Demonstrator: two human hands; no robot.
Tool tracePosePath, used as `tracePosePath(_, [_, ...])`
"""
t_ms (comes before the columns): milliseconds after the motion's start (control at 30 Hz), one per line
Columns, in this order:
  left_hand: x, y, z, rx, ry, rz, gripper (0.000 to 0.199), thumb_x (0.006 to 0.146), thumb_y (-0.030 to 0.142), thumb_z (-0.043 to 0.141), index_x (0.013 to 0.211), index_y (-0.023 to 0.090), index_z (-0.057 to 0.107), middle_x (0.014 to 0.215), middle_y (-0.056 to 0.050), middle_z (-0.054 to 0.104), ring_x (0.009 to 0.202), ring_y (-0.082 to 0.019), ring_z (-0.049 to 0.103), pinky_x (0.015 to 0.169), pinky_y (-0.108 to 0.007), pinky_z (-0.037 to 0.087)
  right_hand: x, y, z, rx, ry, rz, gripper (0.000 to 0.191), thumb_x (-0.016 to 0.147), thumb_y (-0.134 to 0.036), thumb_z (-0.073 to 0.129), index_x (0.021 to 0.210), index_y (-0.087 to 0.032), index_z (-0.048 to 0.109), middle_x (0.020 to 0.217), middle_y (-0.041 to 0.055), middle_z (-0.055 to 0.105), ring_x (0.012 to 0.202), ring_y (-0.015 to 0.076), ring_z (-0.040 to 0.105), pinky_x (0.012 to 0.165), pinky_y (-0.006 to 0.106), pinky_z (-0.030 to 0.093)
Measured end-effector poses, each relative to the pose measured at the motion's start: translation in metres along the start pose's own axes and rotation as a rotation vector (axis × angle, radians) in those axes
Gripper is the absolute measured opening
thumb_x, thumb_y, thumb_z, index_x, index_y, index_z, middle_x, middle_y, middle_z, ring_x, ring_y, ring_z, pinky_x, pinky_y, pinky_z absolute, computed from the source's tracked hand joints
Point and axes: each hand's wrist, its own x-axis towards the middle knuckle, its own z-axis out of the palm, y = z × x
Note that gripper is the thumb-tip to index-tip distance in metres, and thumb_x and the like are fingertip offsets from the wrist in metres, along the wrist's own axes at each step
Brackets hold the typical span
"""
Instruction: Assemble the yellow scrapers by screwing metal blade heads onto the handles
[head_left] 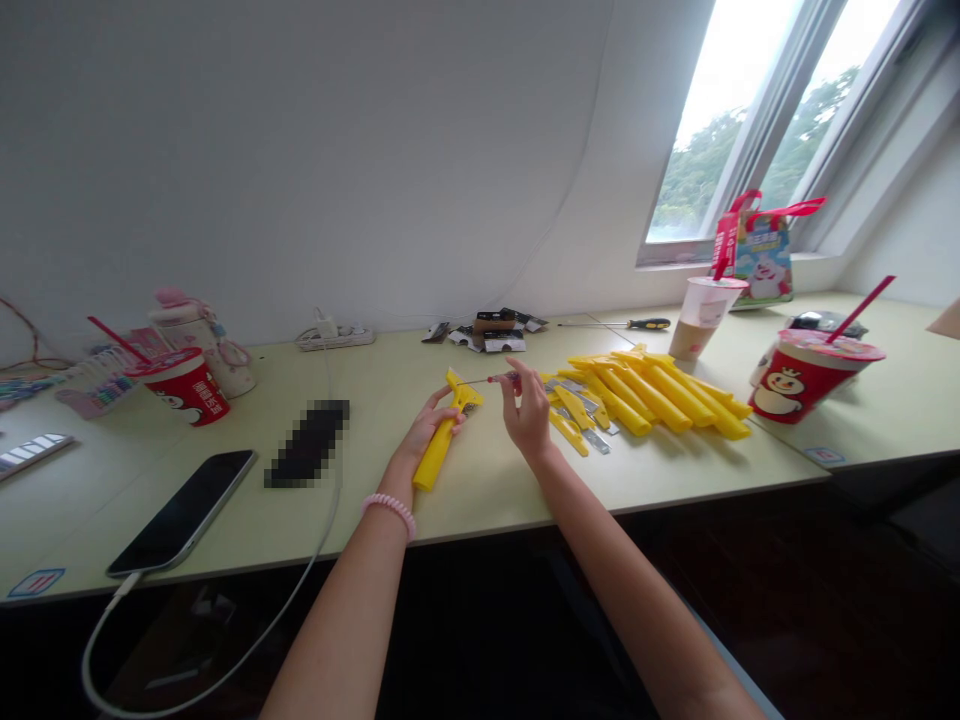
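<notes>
1. We see the left hand (426,432) wrapped around a yellow plastic scraper (437,450); it looks light and stiff, best held by the handle.
2. The right hand (529,415) pinches a small red-handled screwdriver (491,379) narrowly, its tip at the scraper's head.
3. A yellow scraper pile (652,395) lies just right, on the desk (480,495).

**Head camera on the person, looking forward and down**

From up at head height I get both forearms (345,620) rising from the bottom edge, the left hand (427,430) and right hand (527,415) close in at mid-frame, the worktop (480,490) running across, its far edge against the wall (300,150), and a slanted window (720,130) at upper right.
</notes>
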Motion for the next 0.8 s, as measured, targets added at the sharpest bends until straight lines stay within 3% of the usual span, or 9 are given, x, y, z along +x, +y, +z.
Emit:
tracePosePath(100, [-0.0024,0.0011,0.0022,0.01,-0.009,-0.015,0.07,0.064,0.003,0.059,0.128,0.018,0.035,0.077,-0.006,0.058,0.055,-0.007,0.053,0.044,-0.014,0.036,0.0008,0.0012,-0.0011,0.012,0.033,0.025,0.021,0.086,-0.02,0.042,0.104,-0.019,0.052,0.081,0.0054,0.059,0.074,0.0169,0.052,0.068,0.033,0.046])
tracePosePath(233, [-0.0024,0.0011,0.003,0.011,-0.006,-0.008,0.07,0.064,0.003,0.058,0.128,0.017,0.034,0.076,-0.006,0.057,0.055,-0.008,0.053,0.044,-0.014,0.036,0.0018,0.001,-0.0019,0.028,-0.014,0.015,0.018,0.086,-0.018,0.039,0.095,-0.02,0.055,0.083,0.0064,0.059,0.08,0.0187,0.053,0.072,0.035,0.045])
tracePosePath(467, [-0.0003,-0.0006,0.0,0.0,-0.029,-0.003,0.069,0.064,0.003,0.059,0.127,0.019,0.036,0.081,-0.007,0.058,0.057,-0.008,0.054,0.044,-0.014,0.036,0.0019,-0.0001,-0.0014,0.043,-0.024,0.01,0.022,0.087,-0.019,0.036,0.1,-0.019,0.055,0.088,0.0083,0.06,0.084,0.0192,0.054,0.075,0.037,0.045])
tracePosePath(600, [0.0,-0.0011,-0.002,0.008,-0.061,-0.01,0.069,0.064,0.005,0.059,0.127,0.019,0.036,0.075,-0.005,0.057,0.058,-0.008,0.054,0.046,-0.014,0.037,0.0005,0.001,-0.0024,0.021,-0.002,0.106,0.024,0.086,-0.025,0.041,0.105,-0.018,0.053,0.083,0.0072,0.062,0.074,0.0173,0.056,0.066,0.032,0.047])
tracePosePath(700, [0.0003,-0.0015,-0.0025,0.008,-0.071,-0.005,0.069,0.064,0.005,0.059,0.127,0.019,0.035,0.075,-0.004,0.058,0.057,-0.007,0.053,0.046,-0.014,0.037,-0.0001,0.0015,-0.0027,0.026,0.006,0.16,0.021,0.086,-0.027,0.041,0.101,-0.017,0.054,0.079,0.0058,0.062,0.067,0.0153,0.056,0.06,0.028,0.046])
tracePosePath(800, [0.0004,-0.0017,-0.0026,0.005,-0.083,-0.004,0.069,0.064,0.005,0.06,0.127,0.019,0.035,0.078,-0.005,0.058,0.057,-0.007,0.053,0.047,-0.015,0.037,0.0008,0.0012,-0.0024,0.047,0.005,0.1,0.017,0.086,-0.023,0.039,0.094,-0.017,0.054,0.081,0.0064,0.061,0.073,0.0163,0.055,0.065,0.03,0.046])
